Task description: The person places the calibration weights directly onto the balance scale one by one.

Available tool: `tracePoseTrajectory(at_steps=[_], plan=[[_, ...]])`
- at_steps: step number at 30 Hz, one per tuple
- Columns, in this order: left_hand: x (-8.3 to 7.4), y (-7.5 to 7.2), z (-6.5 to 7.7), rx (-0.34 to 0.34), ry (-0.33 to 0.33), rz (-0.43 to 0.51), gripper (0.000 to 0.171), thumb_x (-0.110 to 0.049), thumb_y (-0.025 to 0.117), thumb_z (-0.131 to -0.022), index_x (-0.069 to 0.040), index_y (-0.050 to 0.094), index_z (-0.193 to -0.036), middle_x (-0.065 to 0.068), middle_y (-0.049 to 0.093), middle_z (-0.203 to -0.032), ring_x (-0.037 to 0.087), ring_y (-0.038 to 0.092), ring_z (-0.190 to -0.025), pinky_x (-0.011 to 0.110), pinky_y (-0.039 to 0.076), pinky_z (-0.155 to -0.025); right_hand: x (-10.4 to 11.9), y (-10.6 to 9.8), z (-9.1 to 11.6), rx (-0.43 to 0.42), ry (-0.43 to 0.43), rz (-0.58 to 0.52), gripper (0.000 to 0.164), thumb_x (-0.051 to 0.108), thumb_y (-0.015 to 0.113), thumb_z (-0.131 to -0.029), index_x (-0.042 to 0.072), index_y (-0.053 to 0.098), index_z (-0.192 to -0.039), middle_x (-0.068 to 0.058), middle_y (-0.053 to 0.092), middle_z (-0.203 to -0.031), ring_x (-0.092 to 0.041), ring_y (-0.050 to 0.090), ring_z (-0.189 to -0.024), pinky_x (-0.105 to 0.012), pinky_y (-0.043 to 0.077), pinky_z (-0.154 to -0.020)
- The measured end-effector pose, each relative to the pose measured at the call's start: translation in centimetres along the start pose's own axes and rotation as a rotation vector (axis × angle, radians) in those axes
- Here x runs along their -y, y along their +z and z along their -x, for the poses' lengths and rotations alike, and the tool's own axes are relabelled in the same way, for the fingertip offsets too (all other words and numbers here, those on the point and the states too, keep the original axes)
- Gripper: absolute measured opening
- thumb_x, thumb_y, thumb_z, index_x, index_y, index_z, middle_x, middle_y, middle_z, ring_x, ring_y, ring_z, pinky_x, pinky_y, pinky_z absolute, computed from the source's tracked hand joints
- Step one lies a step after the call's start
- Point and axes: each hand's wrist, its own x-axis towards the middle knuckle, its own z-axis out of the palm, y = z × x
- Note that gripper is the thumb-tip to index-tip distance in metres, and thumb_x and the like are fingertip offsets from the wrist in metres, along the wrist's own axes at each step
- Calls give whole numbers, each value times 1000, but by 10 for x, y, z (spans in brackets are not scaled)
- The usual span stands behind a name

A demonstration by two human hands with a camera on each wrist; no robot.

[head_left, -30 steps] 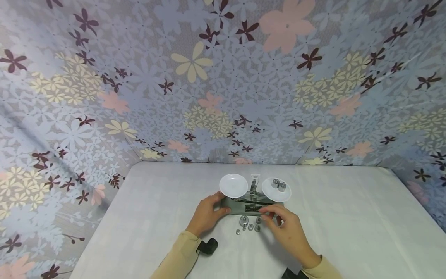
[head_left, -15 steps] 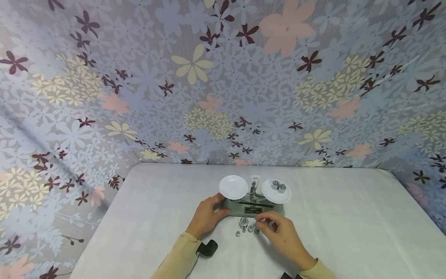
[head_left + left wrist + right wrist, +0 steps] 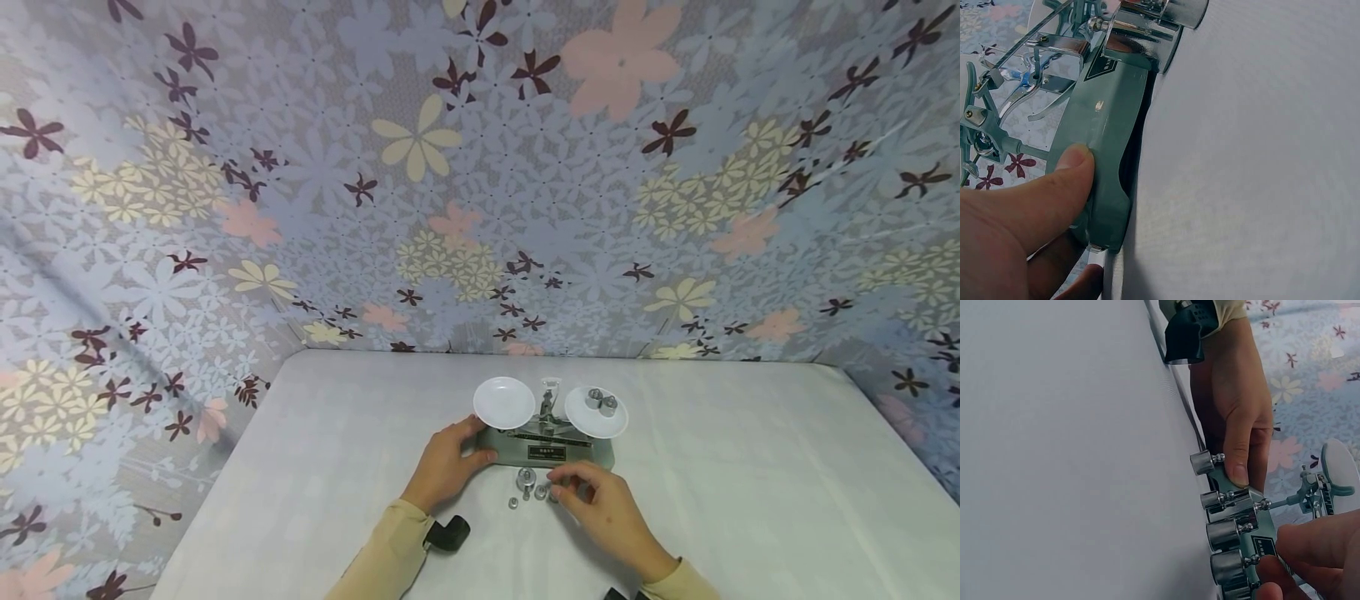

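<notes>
Right wrist view: we see the right hand point(image 3: 1322, 540) at the lower right, thumb and fingers bent close to the knob of one of the weights point(image 3: 1222, 534); we cannot tell whether they pinch it or stop just short. The left hand point(image 3: 1244, 406), at the upper right, is clamped on one end of the scale point(image 3: 1097, 119), and in the left wrist view its thumb lies along the front with fingers behind.

We judge the weights hard and heavy for their size, slick on their polished sides, so the narrow neck under the knob looks the best hold. The scale should feel stiff at its base, but we would keep off the moving parts above.

In the head view, the scale stands at lower centre with weights just below it on the table point(image 3: 375, 433); two others stand in the right pan point(image 3: 587, 422). Both forearms enter from the bottom edge, the right hand slanting up and leftward, its back towards us.
</notes>
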Motion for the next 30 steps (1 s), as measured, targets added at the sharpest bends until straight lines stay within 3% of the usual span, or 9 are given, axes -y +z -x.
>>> tracePoseTrajectory(at_steps=[4, 12, 30], plan=[[0, 0, 0, 1, 3, 5, 52, -34, 69, -81, -16, 56, -129, 3, 53, -133, 24, 48, -123, 42, 38, -104, -2, 1, 0, 0, 6, 13, 16, 12, 75, -77, 23, 69, -87, 9, 56, -72, -9, 47, -60, -19, 40, -51], [-1, -1, 0, 4, 0, 9, 53, -34, 69, -82, -16, 55, -129, 3, 52, -134, 24, 48, -123, 42, 37, -104, -3, 5, 1, -43, -89, 96, 18, 12, 76, -75, 25, 69, -85, 18, 56, -73, -3, 48, -63, -19, 41, -52], [-1, -1, 1, 7, -2, 18, 53, -34, 69, -82, -17, 54, -130, 2, 52, -133, 23, 48, -123, 42, 37, -104, -1, 4, 3, -46, -85, 163, 20, 9, 77, -73, 25, 70, -84, 19, 57, -73, -3, 49, -65, -19, 40, -54]])
